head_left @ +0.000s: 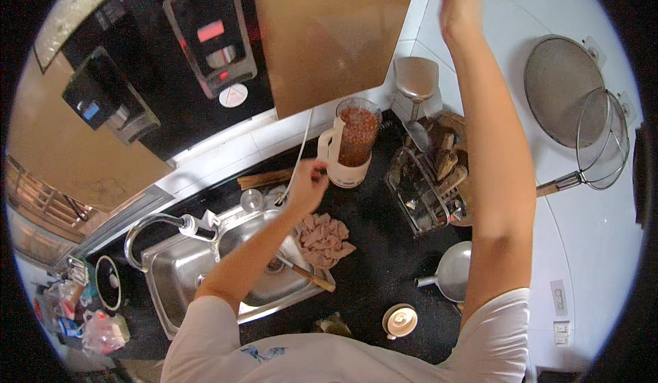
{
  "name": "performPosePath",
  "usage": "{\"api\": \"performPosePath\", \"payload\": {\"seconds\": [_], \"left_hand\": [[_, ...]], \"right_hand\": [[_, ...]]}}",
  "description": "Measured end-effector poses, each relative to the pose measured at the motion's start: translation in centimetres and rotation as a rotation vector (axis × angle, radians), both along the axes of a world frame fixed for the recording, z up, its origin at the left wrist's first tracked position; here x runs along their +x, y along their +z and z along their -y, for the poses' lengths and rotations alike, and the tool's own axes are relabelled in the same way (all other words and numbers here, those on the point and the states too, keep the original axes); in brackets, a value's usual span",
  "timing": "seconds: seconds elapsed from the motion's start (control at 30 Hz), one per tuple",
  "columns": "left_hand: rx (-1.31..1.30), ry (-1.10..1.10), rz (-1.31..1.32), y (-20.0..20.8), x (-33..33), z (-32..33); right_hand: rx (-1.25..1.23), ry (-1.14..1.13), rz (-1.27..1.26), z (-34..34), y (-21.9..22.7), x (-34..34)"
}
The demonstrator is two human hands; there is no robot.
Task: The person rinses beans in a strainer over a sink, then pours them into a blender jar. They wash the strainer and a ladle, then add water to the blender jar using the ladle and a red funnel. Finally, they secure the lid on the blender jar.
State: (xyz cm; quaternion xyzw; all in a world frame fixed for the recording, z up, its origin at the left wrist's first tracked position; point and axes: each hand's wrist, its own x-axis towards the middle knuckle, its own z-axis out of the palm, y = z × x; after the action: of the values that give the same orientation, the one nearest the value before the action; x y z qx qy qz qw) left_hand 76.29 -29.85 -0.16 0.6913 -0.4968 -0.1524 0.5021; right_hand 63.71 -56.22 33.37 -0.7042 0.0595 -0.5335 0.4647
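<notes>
The glass jug [358,140] stands just right of the left hand [310,186], which is curled; whether it grips, I can't tell. The right hand [460,3], grip unclear, is up near the cabinet [336,33] edge. Bare worktop [377,246] spreads nearer the body.

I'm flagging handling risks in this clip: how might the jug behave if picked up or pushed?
The jug is probably heavy for its size, as reddish contents fill most of it. Being taller than wide, it may tip if pushed near the top. Mostly see-through, perhaps glass, it could be fragile.
</notes>
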Motion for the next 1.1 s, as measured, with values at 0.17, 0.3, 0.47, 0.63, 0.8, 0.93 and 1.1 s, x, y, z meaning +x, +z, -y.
{"api": "performPosePath", "payload": {"seconds": [0.17,0.3,0.47,0.63,0.8,0.93,1.1], "left_hand": [[-0.188,0.232,0.365,-4.0,5.9,6.6],[0.447,-0.206,-0.057,-1.9,7.2,10.9],[0.246,-0.131,-0.070,-2.1,5.2,9.3],[0.230,-0.220,0.158,-2.2,2.4,6.1],[0.203,-0.428,-0.485,-4.1,0.1,2.7],[0.113,-0.458,-0.903,-2.7,-2.9,0.8],[0.019,-0.348,-0.687,-8.3,-1.4,-0.8]], "right_hand": [[0.211,-0.154,0.306,-7.7,-9.7,-3.5],[0.208,-0.340,-0.105,-15.9,-22.2,-8.0],[0.633,-0.220,-0.310,-19.2,-34.4,-8.1],[0.719,-0.186,-0.369,-18.7,-35.5,-1.4],[0.721,-0.274,-0.437,-18.8,-35.4,1.7],[0.674,-0.497,-0.300,-19.6,-35.7,2.1],[0.695,-0.565,-0.286,-20.8,-34.4,1.3]]}}
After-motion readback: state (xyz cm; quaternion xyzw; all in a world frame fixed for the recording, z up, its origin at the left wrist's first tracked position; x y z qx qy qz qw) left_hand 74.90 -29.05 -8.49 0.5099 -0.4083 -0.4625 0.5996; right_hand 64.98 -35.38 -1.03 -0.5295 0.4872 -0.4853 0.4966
